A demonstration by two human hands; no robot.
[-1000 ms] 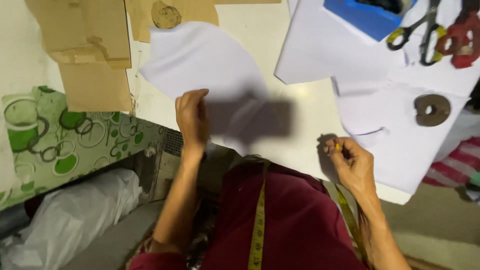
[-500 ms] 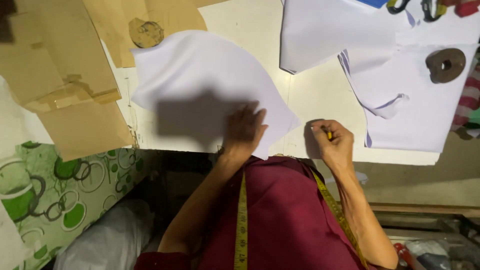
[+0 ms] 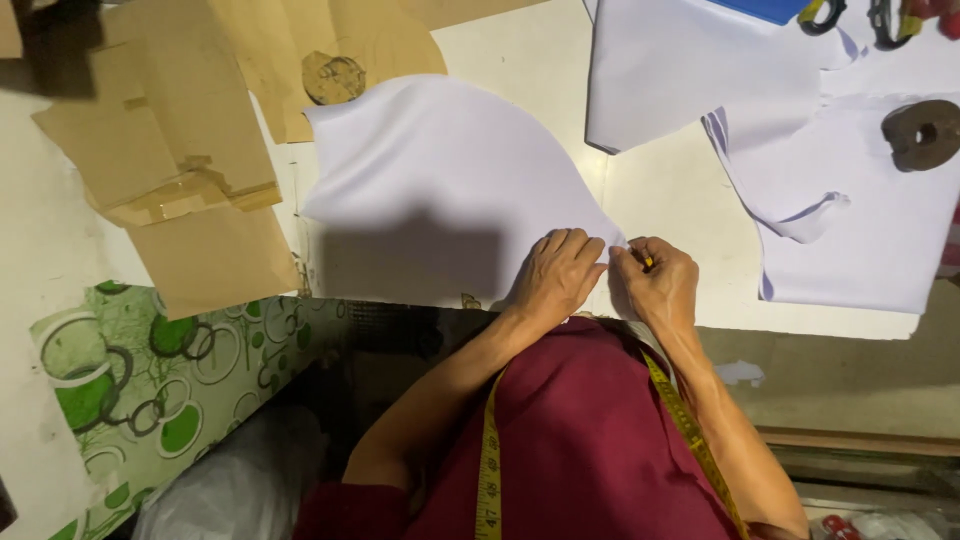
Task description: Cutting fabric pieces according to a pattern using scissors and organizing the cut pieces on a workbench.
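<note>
A curved piece of white fabric lies flat on the pale table. My left hand presses flat on the fabric's near right corner, fingers together. My right hand is right beside it, pinching a small yellow marking piece at the fabric's edge. The two hands almost touch. A yellow measuring tape hangs around my neck over a maroon garment.
Brown cardboard pattern pieces lie at the left. More white fabric covers the right side, with a brown ring-shaped weight on it. Scissors handles and a blue box sit at the top right. A green-patterned cloth hangs lower left.
My left hand slid right along the white fabric to its near right corner. My right hand came in to meet it at the fabric's edge. The view shifted and moved closer.
</note>
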